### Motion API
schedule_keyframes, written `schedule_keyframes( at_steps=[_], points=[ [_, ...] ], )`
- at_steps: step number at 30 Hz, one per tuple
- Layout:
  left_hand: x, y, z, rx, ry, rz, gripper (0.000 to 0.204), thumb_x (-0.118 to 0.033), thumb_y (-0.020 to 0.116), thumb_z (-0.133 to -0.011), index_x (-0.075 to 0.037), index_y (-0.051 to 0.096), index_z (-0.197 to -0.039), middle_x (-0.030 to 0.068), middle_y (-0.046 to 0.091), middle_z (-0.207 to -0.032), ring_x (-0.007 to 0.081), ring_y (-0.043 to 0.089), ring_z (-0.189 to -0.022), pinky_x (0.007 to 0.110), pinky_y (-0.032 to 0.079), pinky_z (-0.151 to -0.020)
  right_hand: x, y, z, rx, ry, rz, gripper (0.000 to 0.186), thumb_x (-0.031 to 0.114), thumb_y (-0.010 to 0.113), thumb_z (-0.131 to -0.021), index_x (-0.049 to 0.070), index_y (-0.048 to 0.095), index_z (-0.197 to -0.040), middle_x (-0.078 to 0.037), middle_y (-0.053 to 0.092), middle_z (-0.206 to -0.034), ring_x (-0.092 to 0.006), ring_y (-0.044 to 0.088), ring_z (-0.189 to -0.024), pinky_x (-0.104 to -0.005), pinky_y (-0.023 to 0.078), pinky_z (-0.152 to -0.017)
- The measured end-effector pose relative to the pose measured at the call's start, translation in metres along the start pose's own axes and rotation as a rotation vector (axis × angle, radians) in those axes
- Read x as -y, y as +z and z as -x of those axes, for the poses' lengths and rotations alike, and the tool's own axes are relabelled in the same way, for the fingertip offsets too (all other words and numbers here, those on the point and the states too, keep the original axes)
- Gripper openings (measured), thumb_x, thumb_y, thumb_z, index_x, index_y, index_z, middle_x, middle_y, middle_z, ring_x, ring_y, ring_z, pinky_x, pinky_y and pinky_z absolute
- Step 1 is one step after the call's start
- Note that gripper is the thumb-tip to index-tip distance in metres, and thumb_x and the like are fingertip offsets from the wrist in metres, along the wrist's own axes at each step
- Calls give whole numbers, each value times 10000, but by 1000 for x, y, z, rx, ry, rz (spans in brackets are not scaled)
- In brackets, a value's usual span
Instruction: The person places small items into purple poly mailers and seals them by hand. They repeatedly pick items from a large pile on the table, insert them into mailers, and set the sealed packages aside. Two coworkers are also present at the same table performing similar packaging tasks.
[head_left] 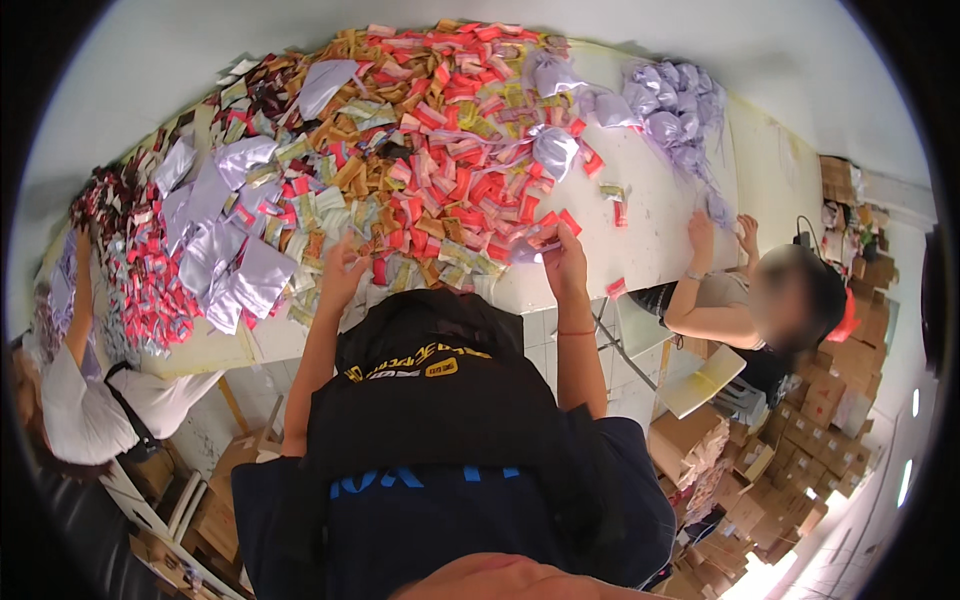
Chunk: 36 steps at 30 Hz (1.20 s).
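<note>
My left hand (343,268) is among pale green and brown packets (330,210), its fingers curved and apart. In my right hand (565,262), at the table's front, is a small lavender satin pouch (525,251), with red-pink packets by its fingertips. A wide heap of small red, yellow, brown and grey packets (450,180) covers much of the table (620,250) before me. Flat lavender pouches (220,210) lie on the heap at the left, and a filled pouch (553,155) sits at its right side.
A co-worker (715,320) at the right has both hands near piled lavender pouches (670,110). Another person (100,420) in white reaches to the left end of the table. Stacked cardboard boxes (830,420) stand behind at the right, more (225,500) below left.
</note>
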<state>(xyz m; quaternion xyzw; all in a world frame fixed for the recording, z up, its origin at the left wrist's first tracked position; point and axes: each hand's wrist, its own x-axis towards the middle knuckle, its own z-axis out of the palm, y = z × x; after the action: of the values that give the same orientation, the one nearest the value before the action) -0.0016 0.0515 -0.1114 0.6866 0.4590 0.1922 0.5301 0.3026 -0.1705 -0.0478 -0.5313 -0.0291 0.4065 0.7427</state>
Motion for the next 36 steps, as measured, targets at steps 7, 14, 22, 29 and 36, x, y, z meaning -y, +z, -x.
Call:
schedule_keyframes(
  at_steps=[7,14,22,29,36],
  points=[
    [-82,51,-12,127,596,-394,488,-271,705,-707,-131,587,-1160,130,520,-1205,311,489,-1081,440,333,-946,28,69,11,289,60,-267,375,223,349,-976,7,531,-730,-116,559,-786,-237,541,-793,-355,419,-802],
    [-123,118,-19,172,830,-243,246,-147,574,-772,-57,564,-1000,124,536,-1064,310,466,-1066,454,307,-936,19,133,36,472,-102,535,332,204,399,-956,49,515,-687,-18,515,-701,-103,473,-673,-249,389,-636],
    [-68,101,7,463,793,-401,154,-134,556,-796,-36,520,-909,139,512,-964,324,468,-1003,446,326,-912,-6,108,57,227,107,348,357,291,420,-959,94,484,-667,58,373,-593,-45,312,-500,-227,238,-450],
    [-91,94,-4,350,641,-143,644,-236,643,-810,-30,366,-1353,184,442,-1311,296,449,-1179,405,320,-1015,103,90,1,10,-407,792,342,203,381,-950,7,608,-784,-95,599,-748,-162,545,-733,-327,423,-657],
    [-10,47,-10,385,115,-82,257,-128,591,-842,-26,581,-1078,137,575,-1110,202,605,-855,301,479,-759,156,117,19,-98,-1002,857,225,110,484,-915,18,643,-1044,-154,486,-1292,-256,467,-1179,-362,354,-974]
  ],
)
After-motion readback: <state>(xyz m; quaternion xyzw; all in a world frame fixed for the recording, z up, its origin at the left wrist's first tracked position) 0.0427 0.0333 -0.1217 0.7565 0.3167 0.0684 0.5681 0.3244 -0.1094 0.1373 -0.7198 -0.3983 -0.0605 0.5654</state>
